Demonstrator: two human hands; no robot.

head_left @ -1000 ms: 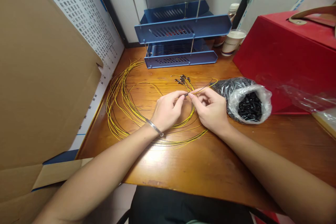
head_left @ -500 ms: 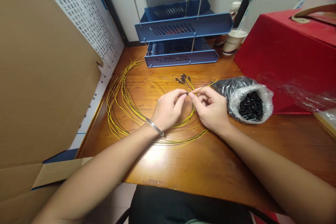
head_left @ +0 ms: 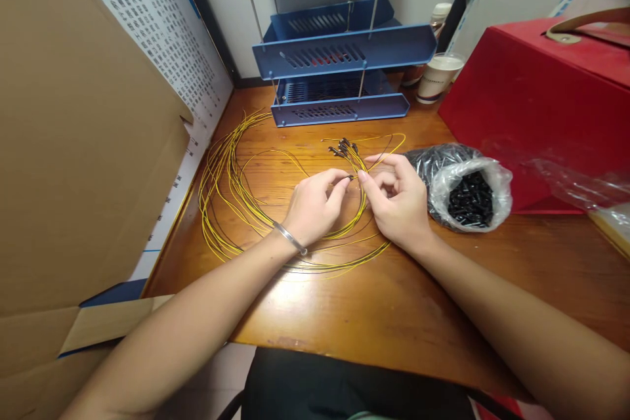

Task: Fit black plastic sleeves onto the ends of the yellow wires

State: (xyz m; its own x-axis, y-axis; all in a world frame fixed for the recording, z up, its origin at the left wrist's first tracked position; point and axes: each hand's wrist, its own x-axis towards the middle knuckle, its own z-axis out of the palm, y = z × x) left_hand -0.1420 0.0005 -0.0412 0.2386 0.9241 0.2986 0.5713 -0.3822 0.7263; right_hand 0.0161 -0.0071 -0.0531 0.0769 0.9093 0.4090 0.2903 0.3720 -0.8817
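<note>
Between thumb and forefinger, my left hand [head_left: 315, 203] pinches a small black piece [head_left: 350, 177], most of it hidden by the fingertips. Just to its right, my right hand [head_left: 398, 200] is closed in a pinch on a thin yellow wire [head_left: 381, 161]. The two sets of fingertips are a short gap apart. A loose coil of yellow and black wires [head_left: 219, 197] lies on the table around and under my hands. Behind my fingers is a cluster of black wire ends [head_left: 344, 147], bunched together.
A plastic bag [head_left: 436, 177] of small black parts [head_left: 471, 200] lies open at the right. Behind it stands a red box [head_left: 536, 111] with a handle. Blue stacked trays [head_left: 339, 111] and a paper cup [head_left: 436, 79] are at the back; cardboard [head_left: 83, 131] walls the left side.
My right hand has shifted slightly right, widening the gap between the fingertips. The wire loop behind it has moved a little. My left hand stays in place.
</note>
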